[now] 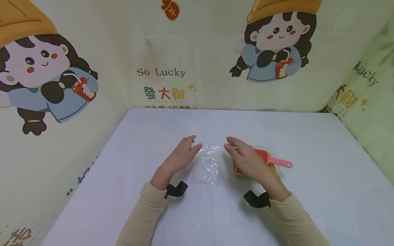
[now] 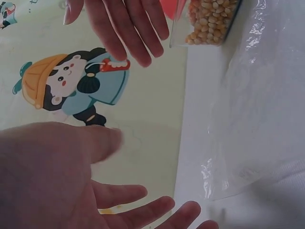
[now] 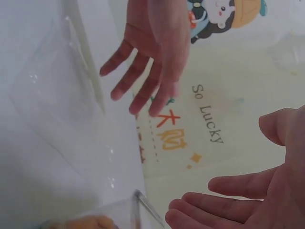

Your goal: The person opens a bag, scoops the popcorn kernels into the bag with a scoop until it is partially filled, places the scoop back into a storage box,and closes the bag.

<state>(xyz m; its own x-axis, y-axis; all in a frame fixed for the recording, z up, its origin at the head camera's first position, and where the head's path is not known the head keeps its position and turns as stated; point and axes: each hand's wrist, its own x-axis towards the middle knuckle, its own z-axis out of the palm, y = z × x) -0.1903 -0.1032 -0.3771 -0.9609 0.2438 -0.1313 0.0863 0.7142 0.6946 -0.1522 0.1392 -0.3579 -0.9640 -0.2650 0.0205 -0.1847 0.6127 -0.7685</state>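
Note:
Flat on the white table lies a clear plastic bag (image 1: 209,165), between my two hands. My left hand (image 1: 182,155) hovers at the bag's left side, fingers extended and holding nothing. Over on the right, my right hand (image 1: 246,159) is held above a clear box (image 2: 178,28), partly covering it, its fingers also extended and empty. Corn kernels (image 2: 212,21) fill the box. On top of them rests a red scoop (image 1: 261,155), its pink handle (image 1: 281,162) sticking out past the box's right side.
The white table (image 1: 172,123) meets a patterned cloth wall (image 1: 215,92) at its back edge, with more cloth on both sides. A black wrist camera (image 1: 178,189) sits at the left cuff and another black camera (image 1: 257,199) at the right cuff.

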